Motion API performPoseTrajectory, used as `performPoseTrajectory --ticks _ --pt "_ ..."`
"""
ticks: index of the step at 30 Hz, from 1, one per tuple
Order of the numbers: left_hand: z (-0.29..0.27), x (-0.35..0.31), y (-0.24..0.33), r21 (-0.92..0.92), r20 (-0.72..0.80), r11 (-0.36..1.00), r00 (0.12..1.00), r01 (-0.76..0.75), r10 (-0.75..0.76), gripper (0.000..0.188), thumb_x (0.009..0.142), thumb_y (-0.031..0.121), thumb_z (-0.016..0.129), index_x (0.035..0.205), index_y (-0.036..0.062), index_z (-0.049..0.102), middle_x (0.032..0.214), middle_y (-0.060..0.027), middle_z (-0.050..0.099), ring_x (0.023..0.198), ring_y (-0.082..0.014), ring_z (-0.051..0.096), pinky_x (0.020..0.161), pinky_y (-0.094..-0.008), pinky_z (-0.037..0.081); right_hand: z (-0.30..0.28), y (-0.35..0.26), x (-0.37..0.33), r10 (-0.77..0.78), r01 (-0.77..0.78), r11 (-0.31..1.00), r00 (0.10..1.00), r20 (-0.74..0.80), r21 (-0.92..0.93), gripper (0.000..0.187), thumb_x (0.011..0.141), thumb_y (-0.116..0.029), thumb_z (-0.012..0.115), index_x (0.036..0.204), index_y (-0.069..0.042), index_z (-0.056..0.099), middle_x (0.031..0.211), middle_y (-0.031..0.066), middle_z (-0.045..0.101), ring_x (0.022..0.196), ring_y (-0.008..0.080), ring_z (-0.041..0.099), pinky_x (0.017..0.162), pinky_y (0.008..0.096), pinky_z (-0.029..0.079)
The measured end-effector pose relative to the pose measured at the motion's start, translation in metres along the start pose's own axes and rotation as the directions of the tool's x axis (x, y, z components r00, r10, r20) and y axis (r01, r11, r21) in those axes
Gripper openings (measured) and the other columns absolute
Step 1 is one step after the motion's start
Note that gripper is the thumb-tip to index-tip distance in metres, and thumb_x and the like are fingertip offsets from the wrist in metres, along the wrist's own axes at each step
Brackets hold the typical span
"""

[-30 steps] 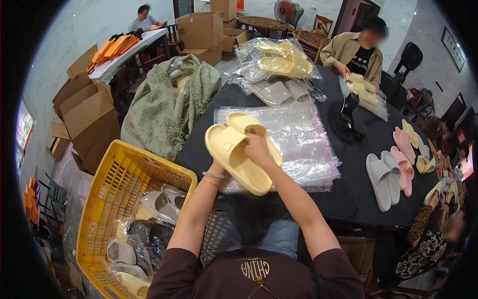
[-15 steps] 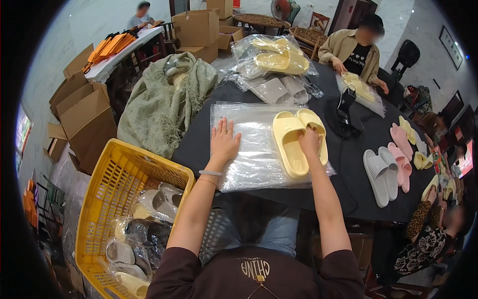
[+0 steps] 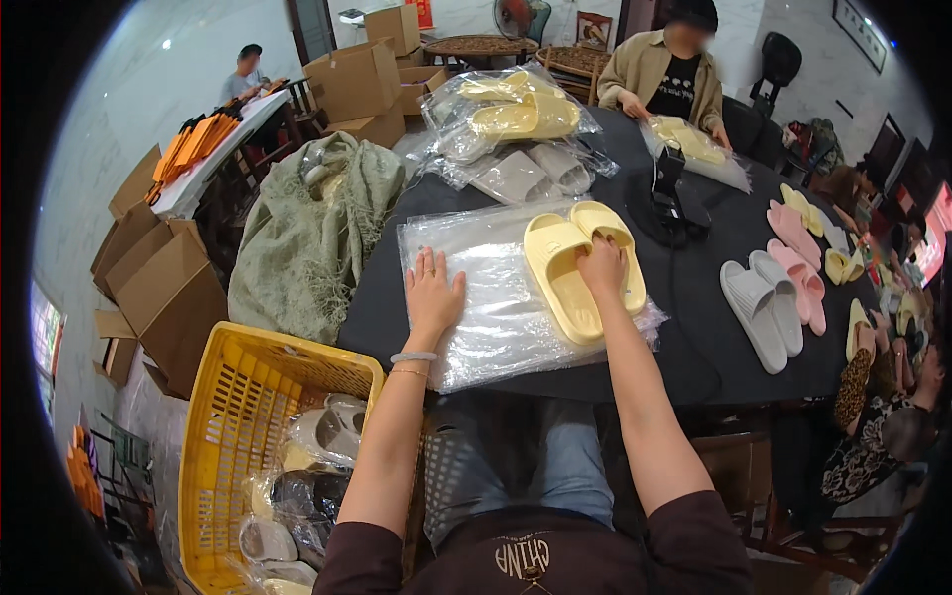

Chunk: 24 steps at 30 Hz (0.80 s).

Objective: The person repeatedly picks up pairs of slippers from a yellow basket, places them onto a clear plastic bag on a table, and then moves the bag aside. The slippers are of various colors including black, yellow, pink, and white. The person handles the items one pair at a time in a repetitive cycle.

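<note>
A stack of clear plastic bags [image 3: 486, 342] lies flat on the black-covered table in front of me. My left hand [image 3: 433, 297] rests palm down on the stack's left part, fingers spread. On its right part sits a pair of pale yellow slippers [image 3: 572, 309], side by side with toes pointing away from me. My right hand [image 3: 602, 270] is closed at the pair's inner edges, fingers tucked under the straps; the fingertips are hidden there. Beyond the stack, bagged yellow slippers [image 3: 531, 117] lie heaped over bagged grey slippers [image 3: 516, 177].
A yellow plastic crate [image 3: 203, 456] with bagged slippers stands at my left, below a green woven sack [image 3: 288, 238]. To the right are a black stand [image 3: 669, 193], grey slippers [image 3: 754, 307] and pink slippers [image 3: 796, 278]. Across the table a co-worker [image 3: 666, 74] handles bagged yellow slippers.
The view has tilted and shifted a little. Both my hands keep their places on the bags and the slippers. The co-worker's hand at the right has moved closer to the bagged slippers.
</note>
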<state>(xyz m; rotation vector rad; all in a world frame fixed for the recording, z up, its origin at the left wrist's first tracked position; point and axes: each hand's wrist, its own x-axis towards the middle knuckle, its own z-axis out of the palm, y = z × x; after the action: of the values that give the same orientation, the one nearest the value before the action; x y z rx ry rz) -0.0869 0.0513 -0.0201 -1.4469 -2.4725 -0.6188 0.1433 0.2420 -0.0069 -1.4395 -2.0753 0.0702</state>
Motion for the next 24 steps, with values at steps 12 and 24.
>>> performPoseTrajectory --ticks 12,24 --pt "-0.004 0.000 0.006 -0.002 0.029 1.000 0.999 0.019 -0.019 0.061 0.091 0.043 0.041 0.138 0.0032 0.041 0.148 -0.0159 0.031 0.138 -0.0274 0.025 0.113 -0.0425 0.016 0.005 0.006 0.003 -0.021 0.021 0.999 1.000 -0.007 0.025 0.042 0.080 -0.029 0.060 0.114 -0.004 0.062 0.120 0.0079 0.061 0.120 0.0249 0.049 0.104 0.0440 0.030" --pt "-0.002 -0.001 0.005 0.003 0.030 0.999 0.999 0.032 -0.032 0.061 0.091 0.044 0.039 0.138 0.0046 0.040 0.149 -0.0147 0.029 0.139 -0.0262 0.024 0.113 -0.0413 0.015 0.009 0.009 0.003 -0.035 0.036 0.999 0.998 -0.055 0.019 0.041 0.077 -0.029 0.062 0.110 -0.005 0.064 0.109 0.0114 0.065 0.113 0.0259 0.054 0.100 0.0441 0.034"
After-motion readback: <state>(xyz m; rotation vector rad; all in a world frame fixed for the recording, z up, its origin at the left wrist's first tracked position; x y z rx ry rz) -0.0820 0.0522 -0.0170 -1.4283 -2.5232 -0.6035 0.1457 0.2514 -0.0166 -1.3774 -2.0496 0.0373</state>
